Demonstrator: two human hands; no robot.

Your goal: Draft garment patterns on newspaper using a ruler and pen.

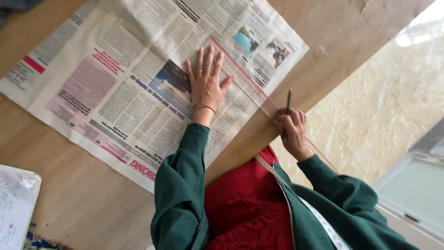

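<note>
A sheet of newspaper (115,88) lies spread on a wooden table (69,194). My left hand (206,83) rests flat on it with fingers spread, rings on two fingers and a thin bracelet at the wrist. A long clear ruler with a red edge (252,92) runs diagonally from beside that hand past the table edge. My right hand (292,132) grips a dark pen (288,104) at the ruler, just off the newspaper's corner near the table edge. Both sleeves are dark green.
A white measuring tape (305,208) hangs over my red dress. A sheet of white paper with handwriting (14,203) lies at the table's lower left. To the right, beyond the table edge, are a beige tiled floor (393,92) and a pale door frame.
</note>
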